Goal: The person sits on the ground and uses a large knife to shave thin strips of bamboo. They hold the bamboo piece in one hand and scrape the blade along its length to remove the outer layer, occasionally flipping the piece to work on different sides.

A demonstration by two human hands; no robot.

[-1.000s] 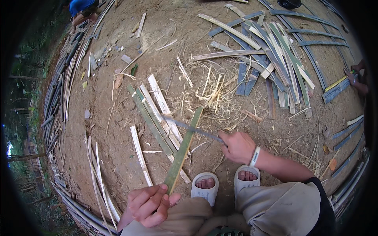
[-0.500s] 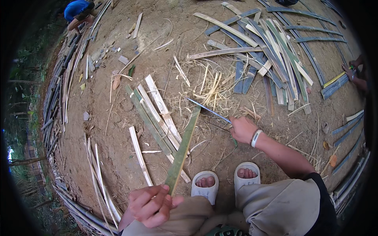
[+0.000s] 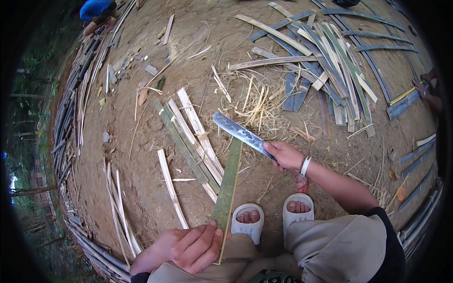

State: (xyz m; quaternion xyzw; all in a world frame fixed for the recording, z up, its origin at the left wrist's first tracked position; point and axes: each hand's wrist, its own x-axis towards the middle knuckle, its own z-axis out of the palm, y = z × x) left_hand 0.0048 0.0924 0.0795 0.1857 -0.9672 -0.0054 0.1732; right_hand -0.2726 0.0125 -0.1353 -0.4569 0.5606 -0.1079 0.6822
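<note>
Head camera view: across a broad stretch of brown dirt ground (image 3: pixel 141 186), a long stack of dark bamboo poles (image 3: pixel 71 94) lines the left side, while a criss-crossed heap of grey, green and cream split-bamboo slats (image 3: pixel 330 70) lies at upper right. A crouching co-worker in a blue shirt (image 3: pixel 96 10) is seen at top left. Khaki trousers (image 3: pixel 339 245) fill the foreground, and a loose row of pale and green bamboo strips (image 3: pixel 200 129) lies on the dirt ahead. Between the row and the feet rises a long, flat, green bamboo strip (image 3: pixel 229 184), its near end clamped in the bent fingers of the left hand (image 3: pixel 196 247). A broad, dark-grey metal machete (image 3: pixel 240 133) crosses the strip's far end; whether the two touch cannot be told. The right hand (image 3: pixel 284 156) has its fingers closed around the handle. Tangled straw-coloured shavings (image 3: pixel 257 106) spread beyond the blade, off-white open-toed slides (image 3: pixel 247 229) cover the feet, and a narrow white wristband (image 3: pixel 306 166) circles the right wrist.
</note>
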